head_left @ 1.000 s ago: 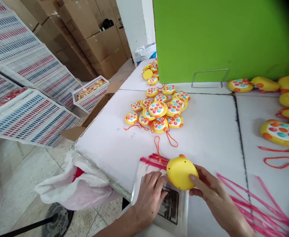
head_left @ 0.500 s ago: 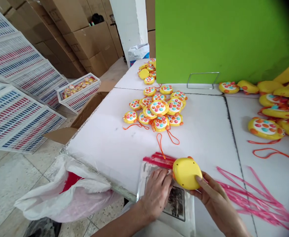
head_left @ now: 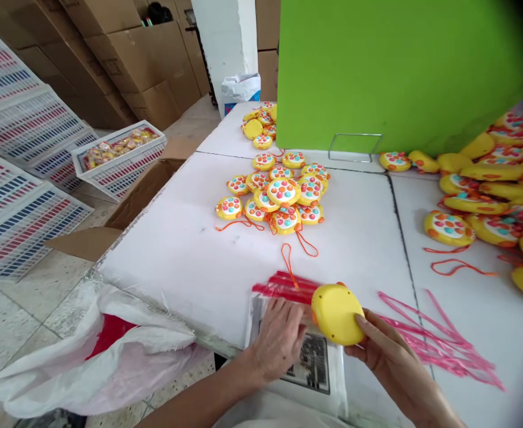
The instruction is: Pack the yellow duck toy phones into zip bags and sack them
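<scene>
My right hand [head_left: 384,345] grips a yellow animal-shaped pop-button toy [head_left: 338,315], its plain back with small screw holes facing up. An orange cord loop [head_left: 289,267] reaches from near the toy across the table. Just left of the toy, my left hand [head_left: 279,333] has its fingers bent together at the mouth of a clear plastic bag [head_left: 338,362] with a dark printed panel. Its fingertips are partly hidden, and they appear to pinch the bag. Pink strips [head_left: 283,285] lie along the bag's upper end.
A cluster of similar toys [head_left: 283,193] sits mid-table, with a bigger heap [head_left: 488,190] at right. Pink plastic strips [head_left: 444,345] lie right of my hand. Behind stands a green panel [head_left: 390,71]. Left are a white sack [head_left: 154,333], an open carton [head_left: 140,190] and a basket [head_left: 118,154].
The view has turned slightly to the right, so the table things sit further left. The toy stays in my right hand beside the bag; my left hand has barely moved.
</scene>
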Motion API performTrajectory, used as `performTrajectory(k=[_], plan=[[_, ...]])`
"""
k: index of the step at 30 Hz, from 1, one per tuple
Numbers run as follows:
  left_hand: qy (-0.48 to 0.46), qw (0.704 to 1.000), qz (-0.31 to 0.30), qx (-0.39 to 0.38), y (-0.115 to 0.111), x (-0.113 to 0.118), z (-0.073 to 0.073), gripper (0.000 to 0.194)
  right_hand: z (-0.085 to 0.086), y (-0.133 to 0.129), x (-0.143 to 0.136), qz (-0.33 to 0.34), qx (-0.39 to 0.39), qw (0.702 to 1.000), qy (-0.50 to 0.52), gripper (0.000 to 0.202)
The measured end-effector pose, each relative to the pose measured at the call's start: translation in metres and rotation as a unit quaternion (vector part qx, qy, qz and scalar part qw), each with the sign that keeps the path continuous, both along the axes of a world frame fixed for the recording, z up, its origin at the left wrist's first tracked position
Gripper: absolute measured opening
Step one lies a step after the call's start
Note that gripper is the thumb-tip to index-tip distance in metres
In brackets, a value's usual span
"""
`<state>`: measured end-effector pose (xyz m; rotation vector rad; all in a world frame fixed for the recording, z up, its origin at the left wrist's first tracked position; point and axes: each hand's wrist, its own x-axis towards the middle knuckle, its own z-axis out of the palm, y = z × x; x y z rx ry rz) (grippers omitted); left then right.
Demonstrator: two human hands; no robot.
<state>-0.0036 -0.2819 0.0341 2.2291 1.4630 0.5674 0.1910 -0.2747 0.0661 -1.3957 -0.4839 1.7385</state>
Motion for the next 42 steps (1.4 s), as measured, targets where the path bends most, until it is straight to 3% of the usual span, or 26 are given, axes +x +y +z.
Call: performTrajectory(k=[4, 8, 10, 12, 14, 16, 19, 21, 23, 25, 27, 29, 32, 36, 38, 40, 42], plan=[[-0.048, 0.999, 0.004, -0.002, 0.001, -0.004, -0.001, 0.036, 0.01, -0.013, 0.011, 0.076, 0.024, 0.989, -0.126, 0.046], [-0.044, 0.998, -0.042, 0.022, 0.004, -0.007, -0.006, 0.022, 0.015, -0.02, 0.026, 0.234, 0.035, 0.966, -0.1, 0.045], [-0.028, 0.997, -0.055, 0.044, 0.004, -0.007, -0.008, 0.022, 0.018, -0.017, 0.026, 0.232, 0.028, 0.97, -0.059, 0.047], [-0.017, 0.997, -0.058, 0.056, 0.004, -0.007, -0.01, 0.023, 0.019, -0.008, 0.018, 0.181, 0.04, 0.982, -0.046, 0.049], [-0.004, 0.996, -0.057, 0.069, 0.002, -0.005, -0.01, 0.022, 0.018, 0.002, 0.003, 0.151, 0.084, 0.98, -0.098, 0.049], [0.01, 0.995, -0.052, 0.087, 0.001, -0.004, -0.007, 0.02, 0.014, 0.011, -0.011, 0.188, 0.159, 0.946, -0.209, 0.047], [-0.002, 0.994, -0.038, 0.101, 0.0, -0.008, 0.004, 0.021, 0.002, 0.017, -0.019, 0.272, 0.282, 0.845, -0.364, 0.045], [-0.038, 0.994, -0.03, 0.097, 0.0, -0.014, 0.014, 0.021, -0.006, 0.015, -0.014, 0.296, 0.324, 0.804, -0.402, 0.045], [-0.083, 0.992, -0.012, 0.091, 0.001, -0.024, 0.027, 0.014, -0.011, 0.012, -0.006, 0.298, 0.33, 0.793, -0.416, 0.045], [-0.133, 0.988, 0.054, 0.058, 0.005, -0.034, 0.038, 0.012, -0.013, 0.01, 0.0, 0.295, 0.322, 0.792, -0.428, 0.047], [-0.187, 0.97, 0.151, -0.043, 0.01, -0.041, 0.044, 0.013, -0.012, 0.009, 0.002, 0.292, 0.317, 0.791, -0.435, 0.048], [-0.243, 0.93, 0.21, -0.18, 0.015, -0.042, 0.044, 0.015, -0.011, 0.008, 0.002, 0.291, 0.331, 0.783, -0.439, 0.048], [-0.312, 0.88, 0.202, -0.297, 0.022, -0.036, 0.036, 0.016, -0.009, 0.009, -0.002, 0.298, 0.363, 0.759, -0.45, 0.049], [-0.344, 0.867, 0.202, -0.297, 0.027, -0.027, 0.029, 0.018, -0.001, 0.016, -0.009, 0.36, 0.37, 0.733, -0.443, 0.041], [-0.363, 0.857, 0.199, -0.308, 0.029, -0.025, 0.031, 0.019, 0.005, 0.021, -0.016, 0.433, 0.381, 0.691, -0.436, 0.033], [-0.387, 0.841, 0.195, -0.324, 0.031, -0.024, 0.034, 0.02, 0.009, 0.026, -0.022, 0.487, 0.429, 0.619, -0.442, 0.032], [-0.41, 0.828, 0.193, -0.33, 0.031, -0.025, 0.034, 0.024, 0.01, 0.029, -0.027, 0.475, 0.485, 0.554, -0.482, 0.042]])
